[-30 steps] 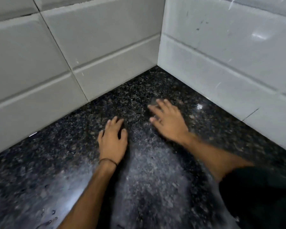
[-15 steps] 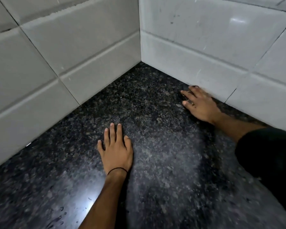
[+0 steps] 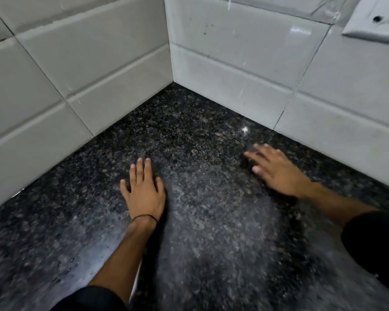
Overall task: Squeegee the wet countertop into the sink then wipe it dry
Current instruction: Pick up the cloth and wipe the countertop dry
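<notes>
The black speckled granite countertop (image 3: 200, 135) fills the view, running into a corner of white wall tiles. My left hand (image 3: 144, 191) lies flat on it, palm down, fingers together and pointing to the corner, a thin black band on the wrist. My right hand (image 3: 276, 169) is also palm down with fingers spread, blurred by motion, a little out from the right wall. A dark smudge sits under its fingertips; I cannot tell whether it is a shadow or an object. No squeegee, cloth or sink is in view.
White tiled walls (image 3: 234, 70) close the counter on the left and right and meet in the corner ahead. A white electrical socket (image 3: 377, 19) is on the right wall, top right. Small water droplets (image 3: 65, 265) lie on the counter at lower left.
My right hand swept from the middle of the counter to the foot of the right wall, then back out toward the middle. The left hand has stayed flat in place.
</notes>
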